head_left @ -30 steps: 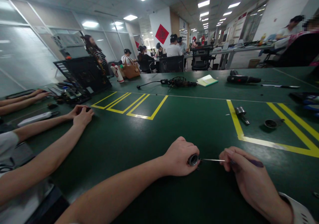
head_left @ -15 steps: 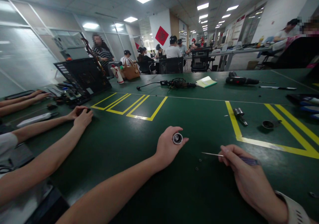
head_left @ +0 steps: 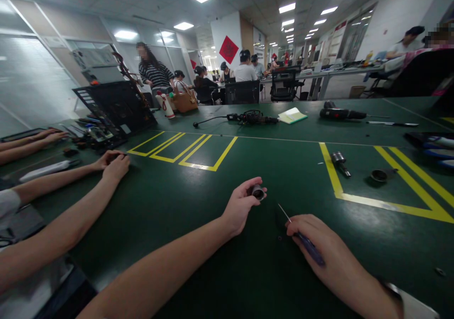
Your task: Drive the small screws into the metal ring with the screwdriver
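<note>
Right hand (head_left: 329, 245) shifted left, gripping purple-handled tool (head_left: 312, 250) slanted forward-left.

A short grey metal cylinder (head_left: 258, 193), open end showing — held near a thin-shafted, purple-handled screwdriver (head_left: 312, 250).

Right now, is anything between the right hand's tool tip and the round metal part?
Only fingertips of the left hand, at the right edge of the round metal part. Otherwise nothing visible: the tool in the right hand ends short, green tabletop showing between.
</note>
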A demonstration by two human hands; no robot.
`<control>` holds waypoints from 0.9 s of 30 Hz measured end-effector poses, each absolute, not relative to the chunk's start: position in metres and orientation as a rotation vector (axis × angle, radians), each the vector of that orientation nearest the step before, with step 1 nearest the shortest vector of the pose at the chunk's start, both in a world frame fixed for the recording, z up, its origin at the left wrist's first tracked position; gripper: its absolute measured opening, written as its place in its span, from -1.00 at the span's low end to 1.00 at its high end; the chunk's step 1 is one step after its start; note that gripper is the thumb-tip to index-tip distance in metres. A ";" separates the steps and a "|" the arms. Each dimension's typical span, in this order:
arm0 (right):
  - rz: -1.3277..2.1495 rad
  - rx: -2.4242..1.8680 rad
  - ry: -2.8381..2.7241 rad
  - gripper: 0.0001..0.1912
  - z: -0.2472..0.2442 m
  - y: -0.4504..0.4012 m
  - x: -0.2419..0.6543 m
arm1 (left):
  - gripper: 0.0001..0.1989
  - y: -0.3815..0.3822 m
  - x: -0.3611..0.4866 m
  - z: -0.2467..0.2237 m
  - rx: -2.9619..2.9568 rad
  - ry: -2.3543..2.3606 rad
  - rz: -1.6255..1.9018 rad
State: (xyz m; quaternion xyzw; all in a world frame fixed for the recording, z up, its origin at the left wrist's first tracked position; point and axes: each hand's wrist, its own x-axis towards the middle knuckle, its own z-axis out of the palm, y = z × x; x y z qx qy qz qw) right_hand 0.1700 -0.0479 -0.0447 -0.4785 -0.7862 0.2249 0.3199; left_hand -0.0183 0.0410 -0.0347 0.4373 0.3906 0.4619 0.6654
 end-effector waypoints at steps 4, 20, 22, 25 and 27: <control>0.586 -1.332 -2.144 -0.65 -0.037 -0.047 0.173 | -0.51 0.043 -0.018 -0.037 0.987 0.829 1.072; 0.628 -1.394 -1.575 -0.74 -0.028 -0.043 0.185 | -0.60 0.026 -0.019 -0.028 1.098 0.725 0.954; 0.641 -1.445 -1.501 -0.63 -0.024 -0.044 0.185 | -0.57 0.021 -0.018 -0.023 1.073 0.701 0.925; 0.682 -1.497 -1.443 -0.52 -0.020 -0.043 0.183 | -0.58 0.012 -0.016 -0.016 1.056 0.684 0.912; 0.699 -1.504 -1.429 -0.49 -0.018 -0.041 0.181 | -0.59 0.008 -0.015 -0.012 1.041 0.682 0.900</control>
